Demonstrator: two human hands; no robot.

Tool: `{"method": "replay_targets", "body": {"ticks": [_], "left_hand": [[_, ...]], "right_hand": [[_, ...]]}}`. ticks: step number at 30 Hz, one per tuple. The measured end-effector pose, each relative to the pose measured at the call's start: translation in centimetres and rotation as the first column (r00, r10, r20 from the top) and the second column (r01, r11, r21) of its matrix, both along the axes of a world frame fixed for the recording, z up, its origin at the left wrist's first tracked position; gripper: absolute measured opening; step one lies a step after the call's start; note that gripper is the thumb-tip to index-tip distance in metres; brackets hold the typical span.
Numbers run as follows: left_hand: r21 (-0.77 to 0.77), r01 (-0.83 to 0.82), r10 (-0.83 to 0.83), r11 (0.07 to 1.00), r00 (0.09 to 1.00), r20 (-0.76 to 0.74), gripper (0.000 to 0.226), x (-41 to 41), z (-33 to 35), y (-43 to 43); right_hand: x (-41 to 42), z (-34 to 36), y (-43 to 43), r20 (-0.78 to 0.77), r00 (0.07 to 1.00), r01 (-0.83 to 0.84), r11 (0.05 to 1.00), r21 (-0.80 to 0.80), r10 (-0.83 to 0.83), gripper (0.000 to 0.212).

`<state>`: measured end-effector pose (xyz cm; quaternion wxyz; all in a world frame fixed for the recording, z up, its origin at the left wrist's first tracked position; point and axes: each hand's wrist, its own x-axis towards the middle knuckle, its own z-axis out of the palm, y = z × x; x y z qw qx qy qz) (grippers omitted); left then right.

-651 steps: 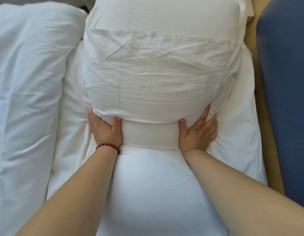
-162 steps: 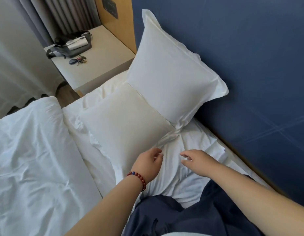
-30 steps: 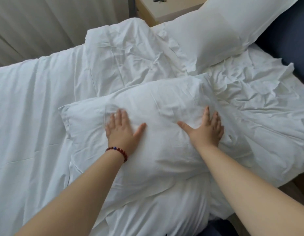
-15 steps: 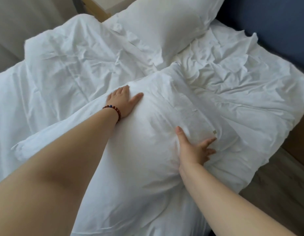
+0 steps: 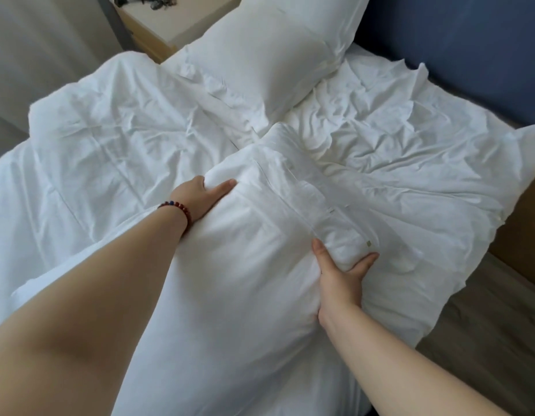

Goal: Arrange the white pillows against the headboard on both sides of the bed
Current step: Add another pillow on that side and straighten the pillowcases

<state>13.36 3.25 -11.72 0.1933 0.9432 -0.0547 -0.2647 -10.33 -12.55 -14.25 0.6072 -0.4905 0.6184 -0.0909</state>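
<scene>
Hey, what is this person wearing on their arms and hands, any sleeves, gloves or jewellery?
Both arms are bare as far as the view shows: no sleeves, no gloves. The left hand has a bead bracelet at the wrist, mostly dark red beads with at least one blue one. The right hand and its wrist carry nothing visible, no ring or watch.

The bed (image 5: 440,187) fills most of the view, its white bottom sheet (image 5: 395,130) badly rumpled on the near side by the blue headboard (image 5: 470,49). A white duvet (image 5: 95,151) lies creased across the far half. Two pillows (image 5: 269,58) are stacked at the far corner against the headboard. A third pillow (image 5: 245,280) lies on the sheet closer in, short of the headboard. Beyond the bed stands a pale nightstand (image 5: 170,28) with a few small dark items, possibly keys.
</scene>
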Motion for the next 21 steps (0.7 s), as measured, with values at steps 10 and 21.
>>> {"method": "replay_targets", "body": {"ticks": [10,21], "left_hand": [[-0.182,-0.056,0.131,0.982,0.892,0.434,0.065,-4.5,12.0,-1.8],[-0.344,0.063,0.218,0.937,0.662,0.717,0.056,-9.8,26.9,-14.0]], "right_hand": [[-0.4,6.5,-4.2,0.259,0.962,-0.084,0.996,-0.014,0.085,0.109],[2.7,16.6,-19.0,0.509,0.823,-0.245,0.966,-0.082,0.252,0.128]]}}
